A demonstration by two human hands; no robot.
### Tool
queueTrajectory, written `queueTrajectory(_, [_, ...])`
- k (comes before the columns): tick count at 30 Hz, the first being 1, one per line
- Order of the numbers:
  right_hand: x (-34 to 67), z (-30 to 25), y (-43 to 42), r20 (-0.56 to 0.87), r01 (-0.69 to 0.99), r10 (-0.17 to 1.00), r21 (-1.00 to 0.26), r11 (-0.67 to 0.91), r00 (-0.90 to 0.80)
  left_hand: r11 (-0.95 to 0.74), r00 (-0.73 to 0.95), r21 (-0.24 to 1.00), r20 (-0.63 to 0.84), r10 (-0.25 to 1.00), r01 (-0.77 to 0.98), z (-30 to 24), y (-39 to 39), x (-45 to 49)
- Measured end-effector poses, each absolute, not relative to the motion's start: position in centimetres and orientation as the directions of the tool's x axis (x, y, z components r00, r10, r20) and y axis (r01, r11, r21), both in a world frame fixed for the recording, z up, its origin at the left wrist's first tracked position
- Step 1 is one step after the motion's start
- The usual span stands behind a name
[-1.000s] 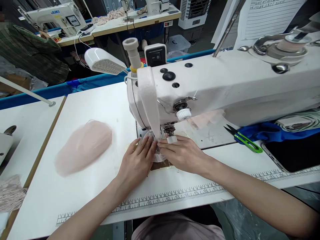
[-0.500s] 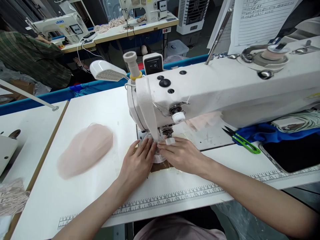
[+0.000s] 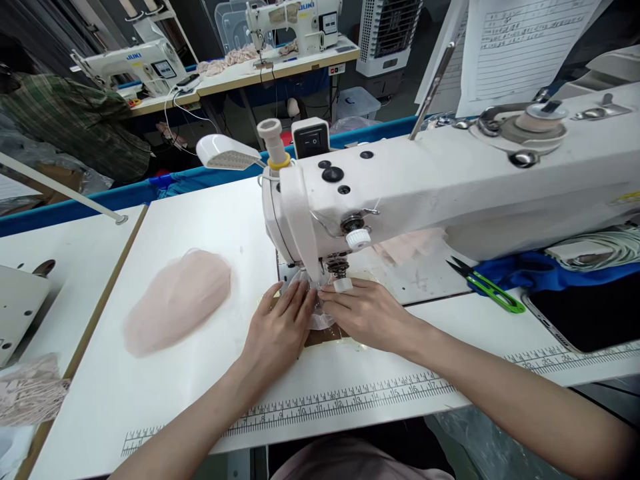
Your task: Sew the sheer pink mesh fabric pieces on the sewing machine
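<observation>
At the big white sewing machine (image 3: 425,180), our bare left hand (image 3: 278,328) lies flat, fingers slightly spread. We can't tell if our bent right hand (image 3: 374,315) pinches. Thin see-through white cloth (image 3: 321,323) sits between their fingertips.

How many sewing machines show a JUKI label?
2: the back-left machine and the back-center machine, its label at the top edge. The near machine, with left hand and right hand at its head end, shows none; one may be hidden.
</observation>
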State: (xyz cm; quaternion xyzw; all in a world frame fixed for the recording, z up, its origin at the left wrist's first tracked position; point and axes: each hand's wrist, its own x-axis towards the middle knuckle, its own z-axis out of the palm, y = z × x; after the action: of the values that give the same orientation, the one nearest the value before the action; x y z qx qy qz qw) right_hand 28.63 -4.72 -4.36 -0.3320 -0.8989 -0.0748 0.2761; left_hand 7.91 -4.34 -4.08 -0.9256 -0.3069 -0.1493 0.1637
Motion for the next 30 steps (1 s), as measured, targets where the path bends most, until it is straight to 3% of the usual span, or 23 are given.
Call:
queueTrajectory(16, [28.65, -4.20, -4.52, 0.535, 0.651, 0.585, -0.085, 0.755, -0.609, -0.757, 0.746, -0.147, 0.369, 0.555, 0.636, -4.31, -3.92, 7.66])
queueTrajectory(30, [28.82, -4.28, -4.41, 0.540, 0.640, 0.573, -0.079, 0.764, -0.617, -0.795, 0.770, -0.158, 0.414, 0.486, 0.586, -4.08, -4.32, 7.79])
